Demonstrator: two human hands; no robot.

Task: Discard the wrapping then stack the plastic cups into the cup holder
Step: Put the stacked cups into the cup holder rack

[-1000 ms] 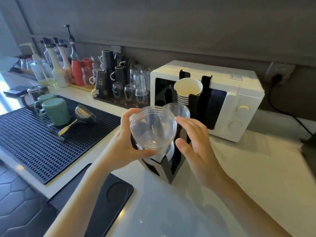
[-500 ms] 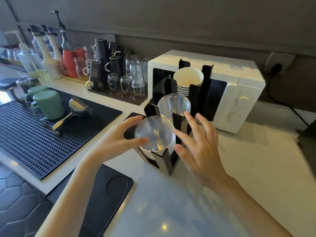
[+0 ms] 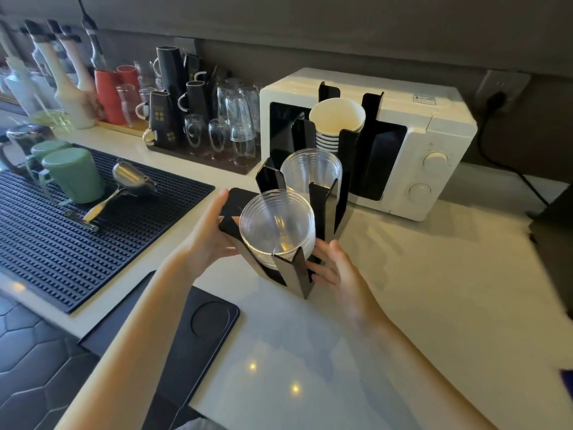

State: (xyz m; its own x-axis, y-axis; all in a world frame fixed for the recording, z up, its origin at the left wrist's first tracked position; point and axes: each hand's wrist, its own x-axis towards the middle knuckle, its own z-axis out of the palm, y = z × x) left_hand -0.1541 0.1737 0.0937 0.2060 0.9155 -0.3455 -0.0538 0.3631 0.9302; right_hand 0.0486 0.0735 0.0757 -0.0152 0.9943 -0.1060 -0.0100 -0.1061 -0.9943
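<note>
A stack of clear plastic cups (image 3: pixel 276 228) sits in the front slot of the black cup holder (image 3: pixel 299 271) on the white counter. A second clear stack (image 3: pixel 310 172) fills the middle slot, and paper cups (image 3: pixel 336 119) fill the back one. My left hand (image 3: pixel 204 240) wraps the holder's left panel, fingers behind it and thumb in front. On the other side, my right hand (image 3: pixel 338 271) rests its spread fingertips against the holder's lower right side. No wrapping is in view.
A white microwave (image 3: pixel 434 125) stands right behind the holder, its cord (image 3: pixel 496 150) running to a wall socket. To the left lie a black ribbed mat (image 3: pixel 62 237) with green mugs (image 3: pixel 74 175) and a tray of glasses and black mugs (image 3: pixel 201 125). A black tray (image 3: pixel 198 321) sits at the counter's front edge.
The clear cup stack has gone down into the front slot. Both hands have let go of it and dropped to the sides of the holder.
</note>
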